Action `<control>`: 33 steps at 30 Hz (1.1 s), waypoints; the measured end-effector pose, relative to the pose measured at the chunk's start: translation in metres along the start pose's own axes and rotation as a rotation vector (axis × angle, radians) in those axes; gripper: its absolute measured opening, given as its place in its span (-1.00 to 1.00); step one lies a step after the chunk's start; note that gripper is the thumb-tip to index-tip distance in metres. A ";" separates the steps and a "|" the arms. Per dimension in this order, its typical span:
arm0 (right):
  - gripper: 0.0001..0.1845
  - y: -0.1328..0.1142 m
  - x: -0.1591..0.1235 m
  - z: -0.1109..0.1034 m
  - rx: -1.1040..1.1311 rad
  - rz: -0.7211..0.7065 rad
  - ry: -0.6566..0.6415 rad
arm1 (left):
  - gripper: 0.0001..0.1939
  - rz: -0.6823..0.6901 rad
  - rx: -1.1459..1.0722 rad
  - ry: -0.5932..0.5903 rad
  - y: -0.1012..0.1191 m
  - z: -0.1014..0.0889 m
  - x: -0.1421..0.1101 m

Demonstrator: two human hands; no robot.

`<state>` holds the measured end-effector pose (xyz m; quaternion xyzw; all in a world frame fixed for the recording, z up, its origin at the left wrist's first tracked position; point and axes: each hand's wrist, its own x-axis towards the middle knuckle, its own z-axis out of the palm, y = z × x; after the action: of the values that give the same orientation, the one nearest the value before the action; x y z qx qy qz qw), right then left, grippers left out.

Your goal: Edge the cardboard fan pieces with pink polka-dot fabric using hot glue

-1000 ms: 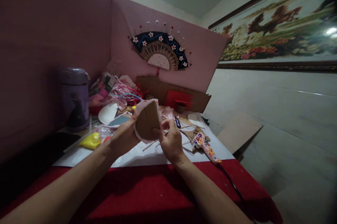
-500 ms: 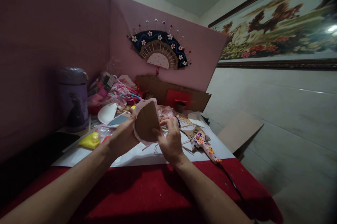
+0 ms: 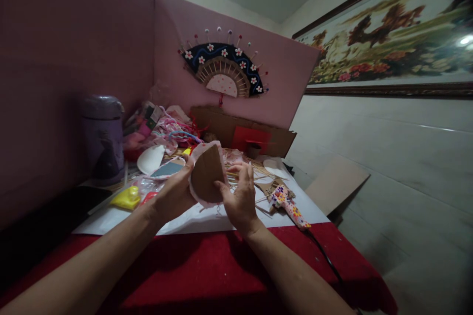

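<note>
A half-round piece of brown cardboard with pale pink clay along its rim is held up over the white sheet, bare side toward me. My left hand grips its left edge, the fingers partly hidden behind it. On the right side, my right hand has its thumb on the cardboard face near the lower right edge, with its fingers bent around behind that edge. Another half-round piece with a grey-blue face lies to the left of the hands, beside a white rounded piece.
A flower-patterned glue gun with a black cord lies at right among thin sticks. A yellow packet and a purple flask stand left. Behind are pink bags, pipe cleaners and a cardboard strip; a decorated fan hangs above.
The cardboard piece has shifted and tilted slightly in my hands, dropping a little. My right fingers have moved slightly; my left hand keeps its grip.
</note>
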<state>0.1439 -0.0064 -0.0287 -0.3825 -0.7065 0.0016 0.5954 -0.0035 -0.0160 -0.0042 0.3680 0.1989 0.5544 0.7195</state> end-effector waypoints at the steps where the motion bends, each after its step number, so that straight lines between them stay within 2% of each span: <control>1: -0.69 -0.001 0.000 0.000 -0.004 -0.009 0.004 | -0.51 -0.003 -0.007 0.002 -0.001 -0.001 0.001; 7: -0.74 -0.001 -0.002 0.000 -0.047 -0.055 -0.028 | -0.49 -0.003 -0.044 -0.080 -0.004 -0.009 0.004; 15: -0.79 0.003 -0.001 0.001 -0.059 -0.037 -0.053 | -0.51 0.013 -0.090 -0.108 -0.001 -0.003 0.002; 21: -0.83 0.001 -0.001 0.001 -0.017 0.013 -0.049 | -0.47 -0.020 -0.056 -0.008 -0.003 -0.006 0.002; 27: -0.84 0.003 0.000 0.002 0.025 0.049 -0.048 | -0.43 -0.074 -0.029 -0.044 -0.003 -0.006 0.003; 33: -0.86 0.003 0.001 0.002 0.057 0.098 -0.048 | -0.46 -0.063 -0.013 -0.031 -0.005 -0.006 0.003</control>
<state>0.1438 -0.0023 -0.0300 -0.3991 -0.7009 0.0601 0.5881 -0.0036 -0.0115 -0.0115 0.3655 0.1957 0.5271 0.7418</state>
